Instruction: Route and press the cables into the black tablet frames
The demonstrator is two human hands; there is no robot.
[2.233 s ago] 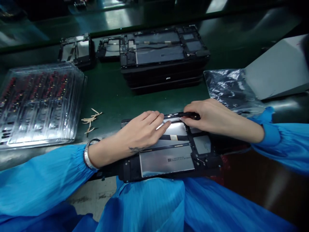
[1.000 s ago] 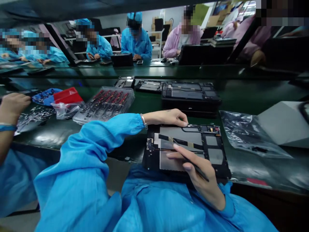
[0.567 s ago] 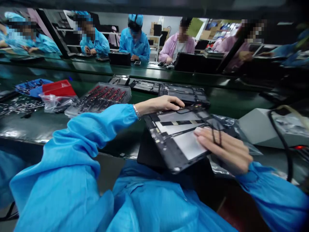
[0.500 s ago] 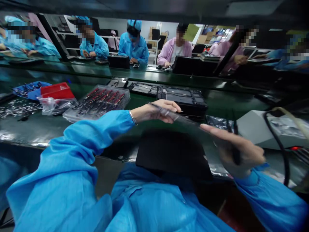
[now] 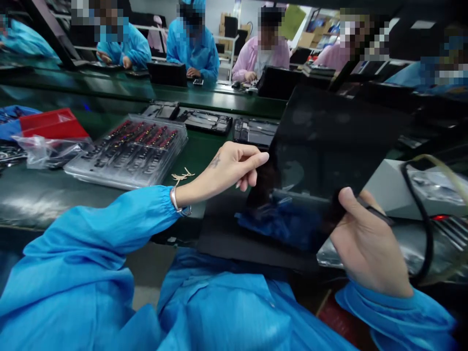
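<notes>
A black glossy tablet screen (image 5: 310,165) is tilted up in front of me, its face reflecting blue cloth. My right hand (image 5: 369,239) grips its lower right edge, thumb on the face. A slim dark tool (image 5: 375,210), its kind unclear, also lies in that hand's fingers. My left hand (image 5: 234,168) is closed in a pinch at the screen's left edge; the fingertips touch the edge there. Beneath the screen, a black mat (image 5: 223,239) lies at the bench's front edge, partly covered.
A clear tray (image 5: 131,151) of small parts lies on the left, beside a red bin (image 5: 54,124) and a plastic bag (image 5: 47,151). Opened tablets (image 5: 204,120) line the back. At right stands a grey box (image 5: 387,190) with a cable (image 5: 426,219). Co-workers sit opposite.
The screen, seen nearly edge-on before, is now turned with its glossy face toward me. My right hand has rotated palm-up, and my left hand stays at the screen's left side.
</notes>
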